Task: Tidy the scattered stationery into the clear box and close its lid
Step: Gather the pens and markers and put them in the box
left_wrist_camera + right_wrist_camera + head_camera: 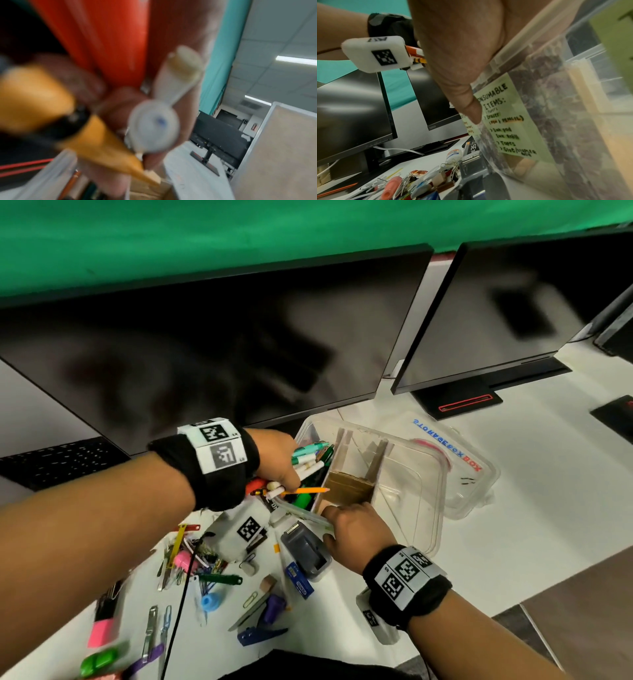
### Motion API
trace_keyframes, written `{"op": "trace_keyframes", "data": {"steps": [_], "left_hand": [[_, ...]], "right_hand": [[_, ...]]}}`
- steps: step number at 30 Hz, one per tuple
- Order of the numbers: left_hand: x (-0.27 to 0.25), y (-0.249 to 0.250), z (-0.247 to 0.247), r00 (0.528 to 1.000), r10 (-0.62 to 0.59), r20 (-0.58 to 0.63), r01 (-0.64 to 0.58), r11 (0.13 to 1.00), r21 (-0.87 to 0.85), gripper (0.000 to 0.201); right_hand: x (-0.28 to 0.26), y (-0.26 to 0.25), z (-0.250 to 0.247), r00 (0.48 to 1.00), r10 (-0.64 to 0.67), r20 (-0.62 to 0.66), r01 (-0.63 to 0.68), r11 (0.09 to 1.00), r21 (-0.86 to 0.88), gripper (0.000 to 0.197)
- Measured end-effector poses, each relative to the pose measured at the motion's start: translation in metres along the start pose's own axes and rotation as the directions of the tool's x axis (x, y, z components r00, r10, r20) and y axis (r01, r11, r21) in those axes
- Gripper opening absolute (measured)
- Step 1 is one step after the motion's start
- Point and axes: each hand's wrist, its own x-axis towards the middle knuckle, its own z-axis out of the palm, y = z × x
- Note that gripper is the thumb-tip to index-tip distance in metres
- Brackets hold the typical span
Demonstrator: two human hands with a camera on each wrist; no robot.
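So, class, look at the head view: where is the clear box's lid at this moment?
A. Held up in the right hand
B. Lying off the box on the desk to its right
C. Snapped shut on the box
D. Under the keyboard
B: the lid, lettered "STORAGE BOX", lies on the white desk to the right of the open clear box, while the right hand grips the box's near rim.

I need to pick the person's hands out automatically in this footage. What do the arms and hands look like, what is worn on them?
Both forearms are bare, no sleeves or gloves. The left hand and right hand each have a black fabric wristband carrying white square tags printed with black-and-white fiducial codes. A white block bearing another code hangs under each wrist; a thin black cable trails below the left arm.
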Motion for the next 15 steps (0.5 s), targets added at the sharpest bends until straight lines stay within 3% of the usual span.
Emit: {"op": "trace_keyframes", "data": {"steps": [4,7,15], "left_hand": [[0.021,0.002,0.006,0.982,-0.118,-0.149,0.109,0.992,-0.065,0.018],[0.040,0.007,0.019,0.966,-0.190,-0.176,0.155,0.968,-0.195,0.023],[0.067,0.020,0.037,0.935,-0.166,-0.313,0.103,0.973,-0.207,0.054]], "right_hand": [[0.000,0.000,0.000,1.000,-0.003,0.002,0.003,1.000,-0.001,0.029],[-0.001,0.000,-0.001,1.000,-0.007,-0.005,0.007,1.000,0.006,0.028],[0.001,-0.001,-0.001,1.000,0.001,-0.028,0.000,0.999,0.044,0.024]]}}
